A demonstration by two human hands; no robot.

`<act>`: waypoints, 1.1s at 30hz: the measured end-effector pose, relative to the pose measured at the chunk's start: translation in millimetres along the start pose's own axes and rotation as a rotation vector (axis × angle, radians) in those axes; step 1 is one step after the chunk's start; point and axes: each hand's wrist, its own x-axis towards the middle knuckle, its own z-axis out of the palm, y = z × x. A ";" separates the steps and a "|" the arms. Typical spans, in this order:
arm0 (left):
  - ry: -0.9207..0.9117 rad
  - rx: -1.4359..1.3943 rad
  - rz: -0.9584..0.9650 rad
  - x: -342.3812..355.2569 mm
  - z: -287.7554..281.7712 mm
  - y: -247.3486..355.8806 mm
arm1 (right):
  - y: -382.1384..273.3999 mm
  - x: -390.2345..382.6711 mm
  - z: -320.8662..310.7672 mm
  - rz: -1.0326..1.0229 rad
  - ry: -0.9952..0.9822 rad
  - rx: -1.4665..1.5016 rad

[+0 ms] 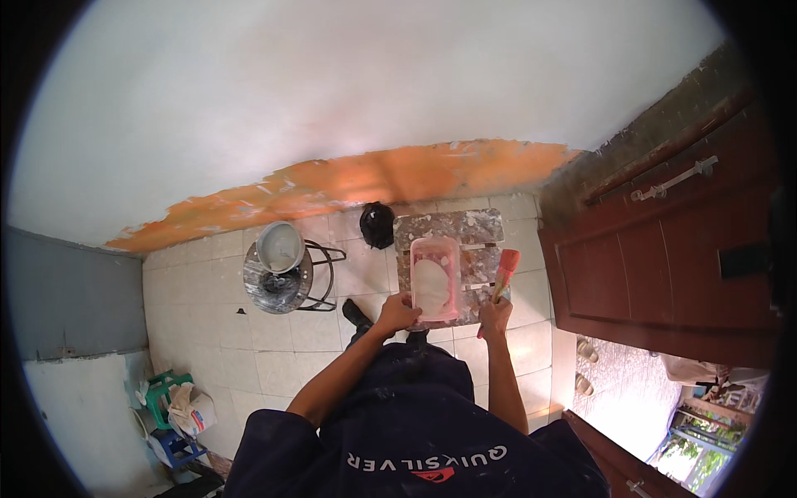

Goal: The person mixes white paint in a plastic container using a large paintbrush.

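The left grip [401,314] holds the pink tub [454,278], probably light, flexible plastic, by its near-left corner. The right grip [496,316] wraps the brush [508,264] low, a sensible hold.

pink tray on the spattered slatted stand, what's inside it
Inside the pink tray, a whitish mass covers much of the nearer part, with pale smears on the pink around it. The tray's bottom under the mass is covered and cannot be seen.

White-spattered slatted bench [448,224], pink tub [453,290] apparently resting on it, pale tiled floor [216,311] beneath
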 end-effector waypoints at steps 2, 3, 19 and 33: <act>-0.029 -0.019 -0.020 -4.0 -5.2 13.5 | 11.2 -1.4 -0.5 0.148 -0.044 0.247; -0.055 -0.241 -0.102 -5.1 -11.5 13.8 | 10.6 -3.2 -2.2 0.156 -0.040 0.249; -0.243 -0.715 0.006 -35.0 -102.8 -16.9 | -56.0 -20.3 -22.0 0.194 -0.560 0.572; -0.221 -0.808 0.025 -52.2 -262.6 -79.8 | -197.1 -120.2 99.9 -0.408 -0.206 -0.206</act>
